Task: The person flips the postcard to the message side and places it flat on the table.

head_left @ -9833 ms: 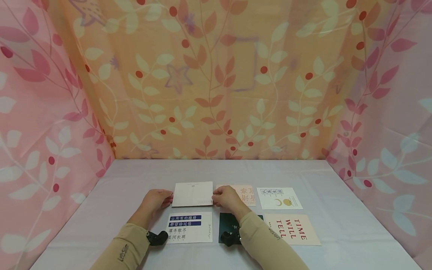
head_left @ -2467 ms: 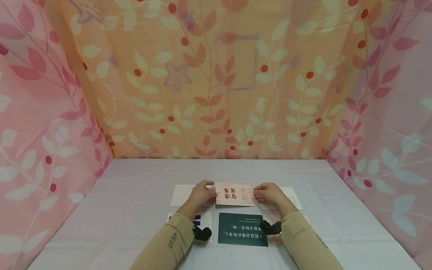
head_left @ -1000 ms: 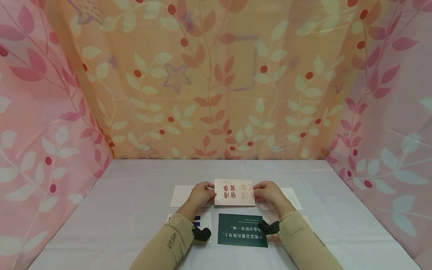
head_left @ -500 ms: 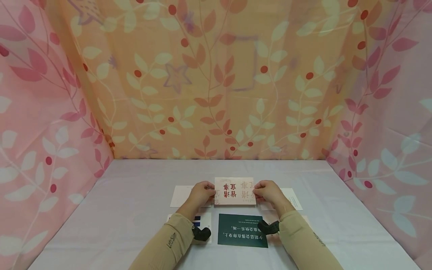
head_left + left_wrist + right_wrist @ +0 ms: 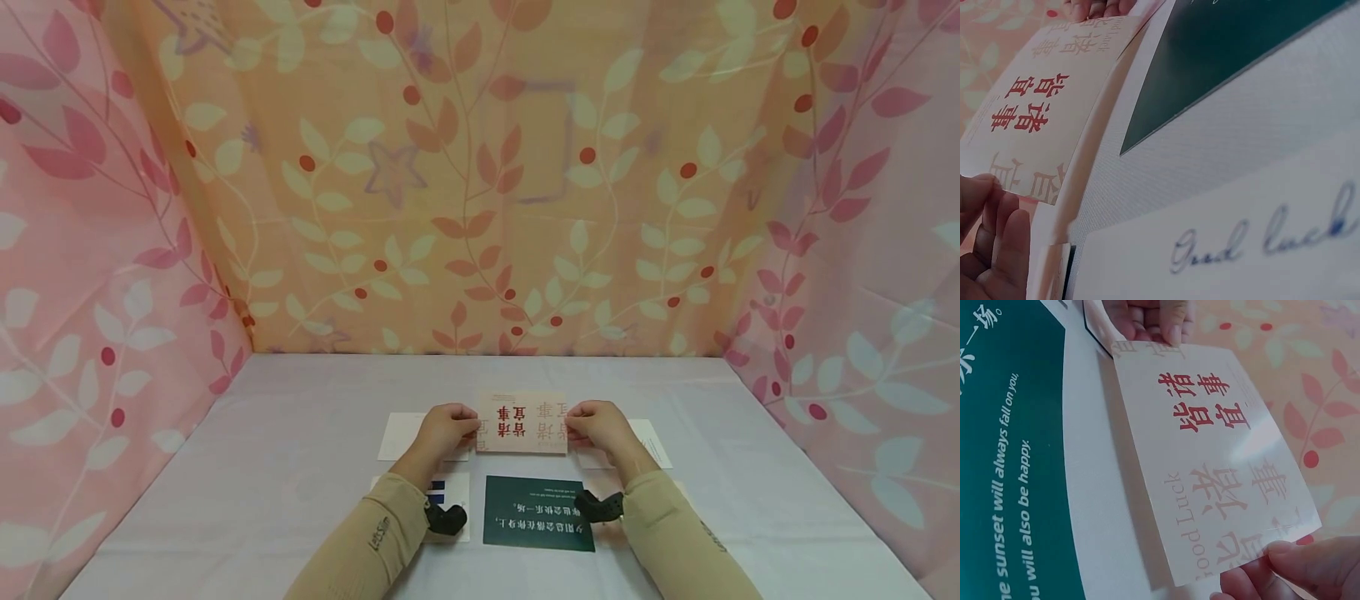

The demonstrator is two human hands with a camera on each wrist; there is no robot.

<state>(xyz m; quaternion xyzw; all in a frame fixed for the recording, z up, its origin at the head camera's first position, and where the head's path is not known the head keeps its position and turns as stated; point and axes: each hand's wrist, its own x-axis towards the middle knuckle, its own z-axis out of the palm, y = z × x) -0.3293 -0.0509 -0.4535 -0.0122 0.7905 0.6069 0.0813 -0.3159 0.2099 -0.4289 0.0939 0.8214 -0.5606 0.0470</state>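
A cream postcard (image 5: 521, 423) with red and pale brown Chinese characters is held up between both hands. My left hand (image 5: 447, 429) pinches its left edge between thumb and fingers, and my right hand (image 5: 600, 425) pinches the right edge. In the right wrist view the postcard (image 5: 1222, 456) bows slightly and stands clear of the white surface. The left wrist view shows the left thumb on the face of the card (image 5: 1041, 112). Nearer to me, below it, a dark green postcard (image 5: 532, 525) lies flat, its printing upside down in the head view.
White cards lie at back left (image 5: 401, 437) and back right (image 5: 651, 442), partly behind the hands. Under the left forearm is a white card with blue bars (image 5: 457, 487). A white cloth (image 5: 225, 492) covers the table, with floral curtains (image 5: 480, 183) around it.
Earlier both hands held a white card at back left; it now lies there. The hands have moved right to the cream postcard, which has risen and tilted up over the last second or so.
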